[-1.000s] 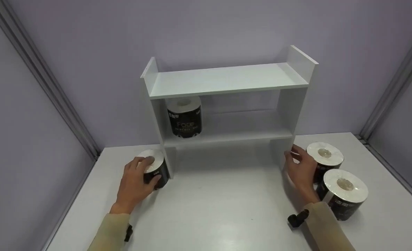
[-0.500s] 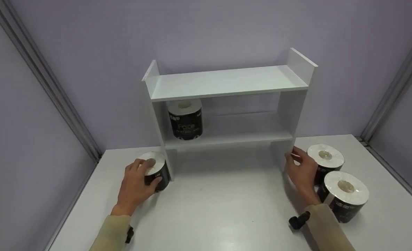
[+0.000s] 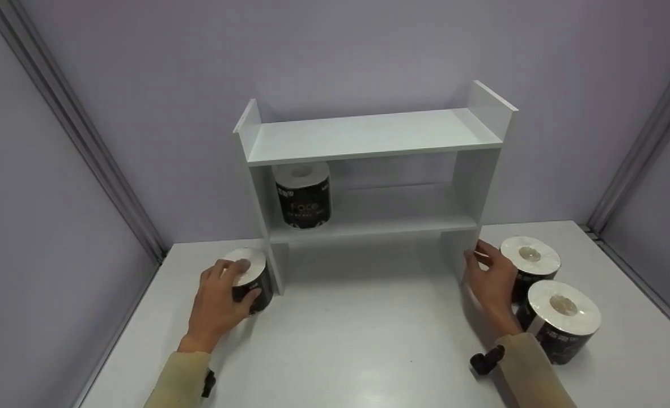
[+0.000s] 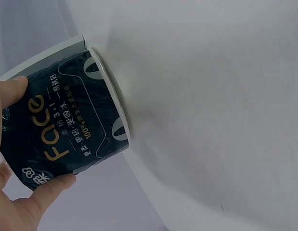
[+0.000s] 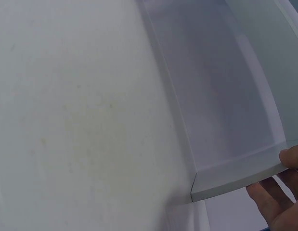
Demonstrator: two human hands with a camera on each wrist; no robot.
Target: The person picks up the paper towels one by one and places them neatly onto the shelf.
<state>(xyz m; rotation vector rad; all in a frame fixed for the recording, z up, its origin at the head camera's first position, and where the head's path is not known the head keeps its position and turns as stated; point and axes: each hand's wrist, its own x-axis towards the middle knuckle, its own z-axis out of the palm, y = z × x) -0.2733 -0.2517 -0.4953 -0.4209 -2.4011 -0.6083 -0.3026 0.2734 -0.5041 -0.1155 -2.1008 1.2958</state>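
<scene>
Black-wrapped, the paper roll point(image 3: 258, 277) at lower left of the head view is grasped by the left hand point(image 3: 216, 303), fingers curled; at lower right, the right hand point(image 3: 490, 276) pinches the white shelf point(image 3: 374, 135).

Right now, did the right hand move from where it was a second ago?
No. Judged against the white shelf in the head view, the right hand stays at the same spot, low on the shelf's right side panel.
</scene>
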